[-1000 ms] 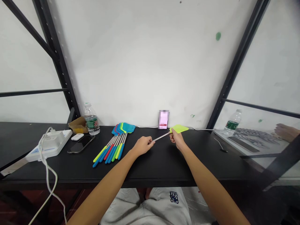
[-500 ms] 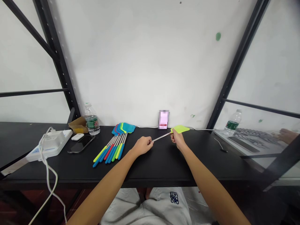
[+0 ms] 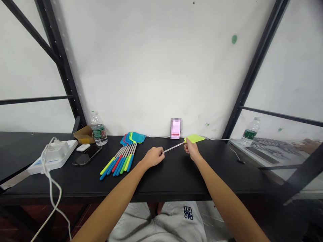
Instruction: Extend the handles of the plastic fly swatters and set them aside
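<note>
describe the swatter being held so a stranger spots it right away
On the black desk, look right of the fanned-out swatters. The held swatter has its metal rod between the left hand and right hand. Its yellow-green head lies apart from the fan.

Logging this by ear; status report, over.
Left hand, right hand both gripping yellow-green fly swatter. Right hand near its head. Smartphone propped close behind.

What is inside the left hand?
The metal rod of the yellow swatter runs into the left hand; the part within, and any handle, is covered.
</note>
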Demonstrator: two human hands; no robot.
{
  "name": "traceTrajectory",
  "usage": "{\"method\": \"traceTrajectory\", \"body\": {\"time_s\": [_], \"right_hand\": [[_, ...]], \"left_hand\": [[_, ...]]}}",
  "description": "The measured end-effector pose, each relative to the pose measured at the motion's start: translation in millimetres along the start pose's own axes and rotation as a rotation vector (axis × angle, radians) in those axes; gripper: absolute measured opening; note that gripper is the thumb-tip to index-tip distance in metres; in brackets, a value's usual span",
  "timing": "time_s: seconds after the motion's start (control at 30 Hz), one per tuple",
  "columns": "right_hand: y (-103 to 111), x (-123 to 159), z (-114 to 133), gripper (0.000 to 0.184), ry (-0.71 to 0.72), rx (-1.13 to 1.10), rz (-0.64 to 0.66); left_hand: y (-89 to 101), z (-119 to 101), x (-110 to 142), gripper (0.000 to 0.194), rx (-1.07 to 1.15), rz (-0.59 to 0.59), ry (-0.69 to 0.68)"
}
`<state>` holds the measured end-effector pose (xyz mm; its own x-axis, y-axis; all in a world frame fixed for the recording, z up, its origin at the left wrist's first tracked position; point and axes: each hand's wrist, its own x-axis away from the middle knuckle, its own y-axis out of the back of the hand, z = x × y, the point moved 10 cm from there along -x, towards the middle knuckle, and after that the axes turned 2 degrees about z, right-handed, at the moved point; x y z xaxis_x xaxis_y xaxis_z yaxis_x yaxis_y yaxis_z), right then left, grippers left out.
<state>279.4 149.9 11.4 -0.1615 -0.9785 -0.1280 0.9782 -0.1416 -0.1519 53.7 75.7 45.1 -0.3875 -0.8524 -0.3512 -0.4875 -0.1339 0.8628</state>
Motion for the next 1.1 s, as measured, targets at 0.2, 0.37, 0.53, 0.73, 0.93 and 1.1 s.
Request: {"method": "traceTrajectory", "body": {"time_s": [0.2,0.37,0.53,0.73,0.93,1.1], "right_hand": [[6.6,0.3,1.7,0.027,-0.014,-0.045,-0.059],[17.0,-0.6,2.9,0.024,-0.012,-0.066,-0.134],[14.6,-1.1,3.2,0.024,-0.012,-0.079,-0.116],[6.2,-0.7,4.2,0.027,0.008,-0.105,-0.056],[-18.9,7.8,0.7,0.032,-0.004,-0.119,0.087],[-36.5,16.4,-2.8,0.036,-0.003,-0.058,0.193]], "left_hand": [[-0.1,1.9,0.1,0.016,-0.018,0.007,0.032],[4.3,5.3,0.7,0.019,-0.102,-0.012,0.065],[7.2,11.2,-0.7,0.019,-0.267,-0.030,0.107],[13.2,5.1,1.3,0.016,-0.348,-0.079,0.088],[30.8,-30.9,-0.5,0.021,-0.243,-0.310,0.007],[-16.8,-60.4,-31.7,0.024,-0.064,-0.102,-0.027]]}}
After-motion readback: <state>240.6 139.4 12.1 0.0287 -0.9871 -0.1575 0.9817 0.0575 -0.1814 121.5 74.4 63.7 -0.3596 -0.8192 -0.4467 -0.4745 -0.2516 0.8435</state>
